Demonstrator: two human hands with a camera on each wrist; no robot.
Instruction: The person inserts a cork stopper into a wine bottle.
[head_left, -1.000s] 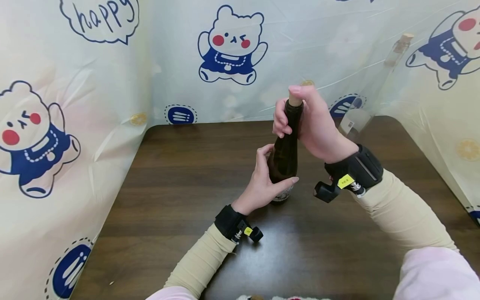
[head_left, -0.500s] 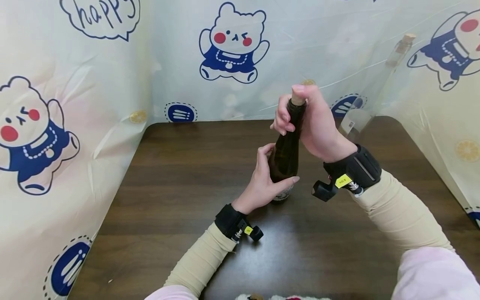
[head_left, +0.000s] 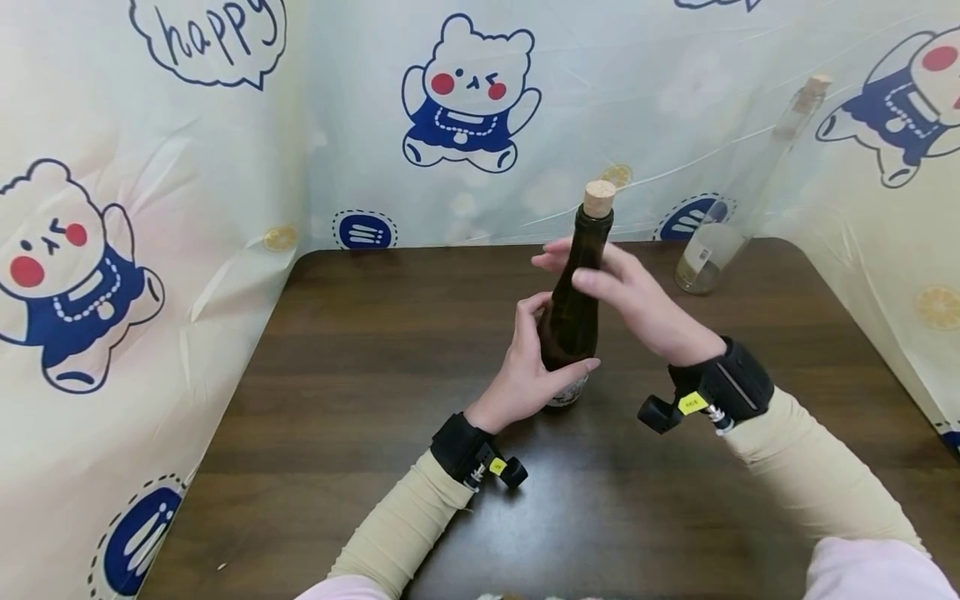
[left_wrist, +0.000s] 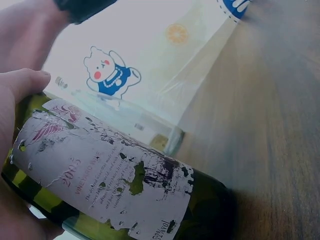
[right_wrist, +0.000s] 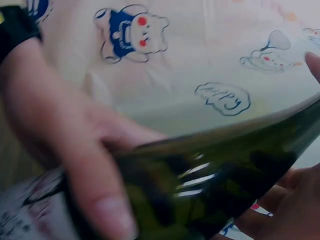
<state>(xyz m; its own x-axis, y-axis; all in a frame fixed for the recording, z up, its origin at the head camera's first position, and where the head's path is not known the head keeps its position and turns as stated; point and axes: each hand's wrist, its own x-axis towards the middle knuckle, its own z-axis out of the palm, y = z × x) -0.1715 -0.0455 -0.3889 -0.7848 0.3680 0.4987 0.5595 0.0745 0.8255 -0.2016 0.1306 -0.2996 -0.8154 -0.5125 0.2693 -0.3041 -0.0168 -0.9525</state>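
Note:
A dark green wine bottle (head_left: 572, 317) stands on the wooden table, with a pale cork (head_left: 599, 198) sticking out of its mouth. My left hand (head_left: 521, 379) grips the lower body, thumb across the near side. In the left wrist view a worn, torn paper label (left_wrist: 110, 167) shows below that hand. My right hand (head_left: 637, 296) is around the neck, below the cork, with thumb and fingers spread loosely. Its fingers pass behind the glass and are partly hidden; in the right wrist view the thumb (right_wrist: 313, 65) is apart from the bottle.
At the back right of the table (head_left: 360, 375) stands a tall clear glass bottle (head_left: 708, 254) with its own cork (head_left: 816, 85). Printed plastic sheeting (head_left: 465, 208) walls the left, back and right sides. Something fluffy shows at the near edge.
My right hand has come off the cork and moved down to the neck, its fingers loosening, so the cork is now in plain sight. My left hand keeps its hold on the wine bottle.

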